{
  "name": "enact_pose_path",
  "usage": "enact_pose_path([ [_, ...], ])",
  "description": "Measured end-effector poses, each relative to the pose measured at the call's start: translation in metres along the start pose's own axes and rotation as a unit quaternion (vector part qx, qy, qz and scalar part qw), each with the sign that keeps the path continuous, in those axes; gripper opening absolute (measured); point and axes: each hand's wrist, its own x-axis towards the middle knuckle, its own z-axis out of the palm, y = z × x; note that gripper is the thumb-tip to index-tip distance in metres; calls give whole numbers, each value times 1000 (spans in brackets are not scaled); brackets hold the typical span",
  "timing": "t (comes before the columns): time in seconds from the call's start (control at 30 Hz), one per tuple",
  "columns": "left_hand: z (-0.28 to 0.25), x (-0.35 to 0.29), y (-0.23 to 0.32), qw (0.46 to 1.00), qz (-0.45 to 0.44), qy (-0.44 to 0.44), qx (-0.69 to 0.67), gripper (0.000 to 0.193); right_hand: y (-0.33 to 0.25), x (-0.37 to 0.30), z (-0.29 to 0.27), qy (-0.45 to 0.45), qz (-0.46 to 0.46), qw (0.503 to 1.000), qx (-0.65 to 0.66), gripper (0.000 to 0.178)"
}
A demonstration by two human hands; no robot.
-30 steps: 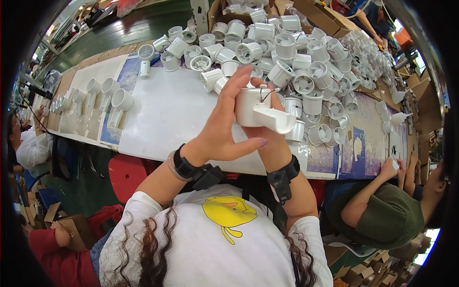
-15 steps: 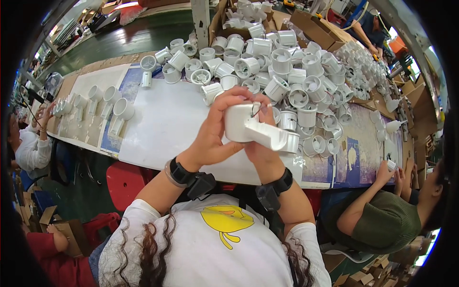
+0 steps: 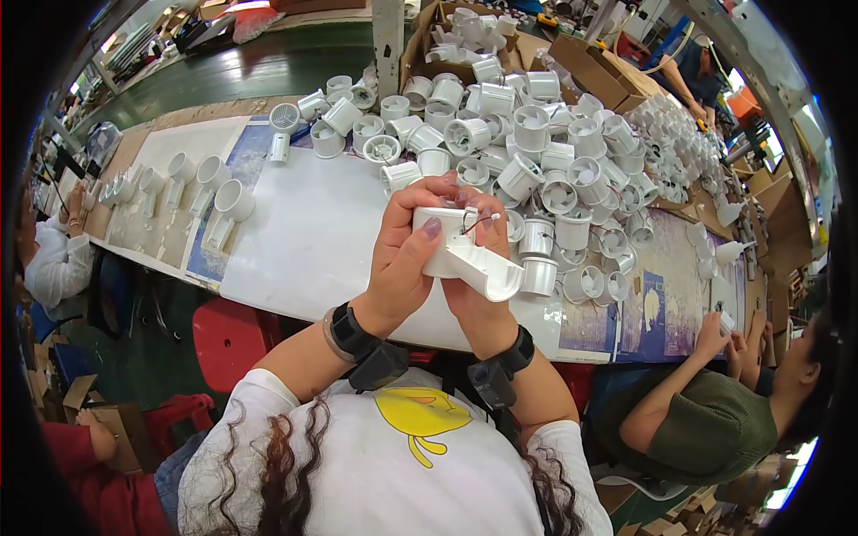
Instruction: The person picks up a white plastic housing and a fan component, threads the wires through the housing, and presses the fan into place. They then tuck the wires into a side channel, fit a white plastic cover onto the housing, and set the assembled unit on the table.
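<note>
Over the table's near part I hold a white plastic fan housing [image 3: 483, 269], a round cup with a half-open trough-shaped handle that points toward the lower right. My left hand [image 3: 402, 255] wraps its left side, the thumb pressed on the cup wall. Behind and below it my right hand [image 3: 474, 308] supports the housing, with some fingers hidden. Thin dark and red wires [image 3: 476, 223] with a small white plug come out of the cup beside my right fingertips. Just beyond my hands lies a heap of white fan cups [image 3: 521, 176], several showing blades inside.
On the left, several white housings with handles [image 3: 234, 200] stand in a row on the table [image 3: 295, 232]. A metal post [image 3: 388, 49] rises at the back. Co-workers sit at both sides, one in a green top [image 3: 715, 420]. A red stool [image 3: 234, 344] stands below the table edge.
My left thumb has moved up from beneath the housing onto its wall. The housing has tilted slightly, and the wires now stick out to the right.
</note>
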Motion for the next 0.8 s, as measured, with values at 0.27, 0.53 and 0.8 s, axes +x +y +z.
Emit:
enact_pose_path([
  [0.27,6,3,2,995,-49,86,-27,25,-9,8,9,77,27,996,30,43],
  [0.53,10,8,10,980,28,-3,195,24,-26,10,10,59,71,982,-167,56],
  [0.8,7,13,8,982,116,-45,143,22,-23,7,29,106,72,990,56,46],
])
